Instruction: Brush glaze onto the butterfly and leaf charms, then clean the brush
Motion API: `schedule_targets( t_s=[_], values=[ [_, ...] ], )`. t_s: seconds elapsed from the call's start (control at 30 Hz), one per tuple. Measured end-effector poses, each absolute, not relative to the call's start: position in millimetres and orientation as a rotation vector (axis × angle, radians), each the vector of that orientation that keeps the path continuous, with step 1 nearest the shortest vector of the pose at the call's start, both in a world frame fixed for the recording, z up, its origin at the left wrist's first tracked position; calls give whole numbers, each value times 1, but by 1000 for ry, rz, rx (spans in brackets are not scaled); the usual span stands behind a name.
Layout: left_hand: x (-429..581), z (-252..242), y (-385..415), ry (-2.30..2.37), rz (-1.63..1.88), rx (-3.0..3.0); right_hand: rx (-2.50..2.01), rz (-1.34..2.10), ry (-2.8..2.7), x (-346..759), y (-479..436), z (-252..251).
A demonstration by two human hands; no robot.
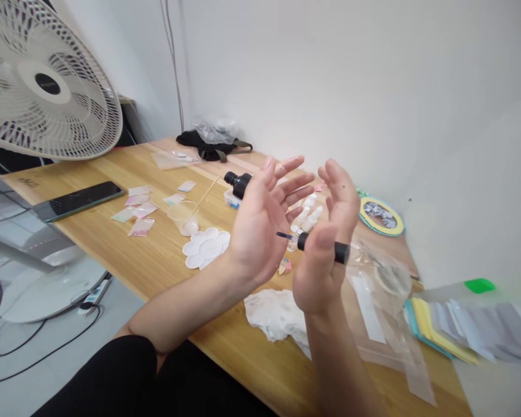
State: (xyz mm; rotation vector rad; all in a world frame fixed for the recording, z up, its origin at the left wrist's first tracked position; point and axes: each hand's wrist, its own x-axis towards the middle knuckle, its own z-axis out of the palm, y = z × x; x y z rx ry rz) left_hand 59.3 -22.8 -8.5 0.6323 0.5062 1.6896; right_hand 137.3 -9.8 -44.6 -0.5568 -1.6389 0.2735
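Note:
My left hand [263,223] is raised above the wooden table [125,243], palm turned right, fingers stretched and spread, holding nothing. My right hand [325,249] faces it, thumb pressed on a black-handled brush [325,246] whose thin tip points left toward the left palm. Behind the left hand lies a small dark bottle [238,182] without its cap. Small white bottles [310,211] stand between the hands' fingertips, farther back.
A white flower-shaped palette [206,248], a clear cup [183,217] with a wooden stick, colored paper squares [139,211] and a phone [78,200] lie to the left. A fan [43,81] stands at far left. Crumpled tissue [278,313], plastic bags [382,301] and colored sheets [434,327] lie near and right.

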Motion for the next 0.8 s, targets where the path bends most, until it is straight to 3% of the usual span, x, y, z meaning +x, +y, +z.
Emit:
schedule_targets(
  t_s=[0.8],
  values=[
    [71, -15, -16, 529, 1691, 565, -420, 372, -1641, 134, -13, -46]
  ],
)
